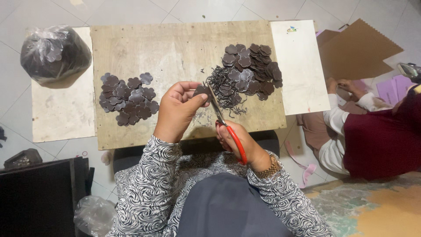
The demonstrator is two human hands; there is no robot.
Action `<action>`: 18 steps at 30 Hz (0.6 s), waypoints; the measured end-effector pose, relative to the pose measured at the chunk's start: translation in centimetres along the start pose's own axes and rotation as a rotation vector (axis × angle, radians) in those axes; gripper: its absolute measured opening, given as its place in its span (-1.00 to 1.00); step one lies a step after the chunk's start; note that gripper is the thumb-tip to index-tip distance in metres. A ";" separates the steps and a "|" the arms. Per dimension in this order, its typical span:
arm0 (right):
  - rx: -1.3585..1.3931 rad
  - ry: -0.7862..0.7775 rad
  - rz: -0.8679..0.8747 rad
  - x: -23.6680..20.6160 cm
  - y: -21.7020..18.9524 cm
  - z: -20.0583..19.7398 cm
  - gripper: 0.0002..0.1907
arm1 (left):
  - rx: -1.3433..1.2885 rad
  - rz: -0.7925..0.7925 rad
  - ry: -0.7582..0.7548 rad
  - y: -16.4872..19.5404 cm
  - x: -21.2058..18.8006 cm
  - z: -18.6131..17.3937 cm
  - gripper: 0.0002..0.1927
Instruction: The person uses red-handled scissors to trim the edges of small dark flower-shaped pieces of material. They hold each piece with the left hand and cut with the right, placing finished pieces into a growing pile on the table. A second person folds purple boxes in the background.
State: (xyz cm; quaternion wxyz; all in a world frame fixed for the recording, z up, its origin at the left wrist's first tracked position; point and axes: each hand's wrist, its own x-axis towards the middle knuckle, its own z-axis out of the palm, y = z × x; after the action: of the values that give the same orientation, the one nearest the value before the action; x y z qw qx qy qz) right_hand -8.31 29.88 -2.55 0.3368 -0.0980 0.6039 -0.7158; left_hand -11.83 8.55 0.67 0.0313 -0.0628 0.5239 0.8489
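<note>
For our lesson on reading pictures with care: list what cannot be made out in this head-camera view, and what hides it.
- Cut piece: mostly covered by the left hand.
- Scissors: their red handles are largely buried in the right hand.
- Plastic bag: glare and wrinkles blur most of its contents.
- Nearby person: cut off by the right edge.
- Trimmings: too small to tell apart.

bare board middle [175, 52], flower piles left [128, 100], right [251, 68]

Pale tiled floor [175, 8], plywood board [171, 48]
</note>
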 end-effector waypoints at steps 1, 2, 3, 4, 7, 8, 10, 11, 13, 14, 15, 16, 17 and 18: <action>0.001 0.001 -0.005 0.0 0.0 0.0 -0.58 | -0.004 0.001 -0.001 0.1 0.0 0.0 -0.66; 0.001 0.001 -0.010 -0.1 0.0 0.1 -0.58 | 0.023 -0.010 0.012 0.2 -0.1 0.1 -0.64; 0.001 0.001 -0.016 -0.1 0.0 0.2 -0.58 | 0.051 -0.020 0.024 0.2 -0.1 0.1 -0.62; -0.024 0.014 -0.015 0.0 0.0 0.2 -0.57 | 0.077 -0.031 0.037 0.3 -0.2 0.1 -0.60; -0.040 0.025 -0.034 -0.1 0.0 0.3 -0.56 | 0.063 -0.041 0.051 0.2 -0.3 0.1 -0.59; -0.003 0.009 -0.057 -0.2 0.0 0.4 -0.55 | 0.061 -0.069 0.042 0.0 -0.3 0.2 -0.63; 0.022 -0.009 -0.105 0.1 0.1 0.5 -0.53 | 0.059 -0.116 0.025 -0.4 -0.4 0.6 -0.72; 0.011 -0.007 -0.122 0.0 0.1 0.5 -0.52 | 0.069 -0.123 0.030 -0.5 -0.5 0.6 -0.77; 0.009 0.003 -0.126 -0.3 0.2 0.7 -0.52 | 0.084 -0.154 0.036 -0.8 -0.9 0.9 -0.80; 0.015 0.005 -0.119 -0.2 0.2 0.7 -0.51 | 0.099 -0.124 0.037 -0.8 -1.1 1.0 -0.80; 0.020 0.004 -0.116 -0.2 0.2 0.7 -0.51 | 0.116 -0.091 0.040 -0.8 -1.2 1.1 -0.80; -0.003 -0.001 -0.119 -0.1 0.2 0.8 -0.50 | 0.133 -0.054 0.043 -0.7 -1.2 1.2 -0.79; -0.027 -0.007 -0.123 -0.1 0.1 0.8 -0.49 | 0.176 -0.042 0.043 -0.5 -1.2 1.2 -0.80; -0.050 -0.011 -0.125 -0.1 0.0 0.8 -0.48 | 0.218 -0.032 0.042 -0.4 -1.4 1.2 -0.80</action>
State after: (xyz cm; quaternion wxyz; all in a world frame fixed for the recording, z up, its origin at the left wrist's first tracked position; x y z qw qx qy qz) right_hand -7.73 29.30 -2.33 0.2922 -0.1479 0.6123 -0.7196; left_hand -10.50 9.80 1.06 0.0405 -0.0850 0.6127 0.7847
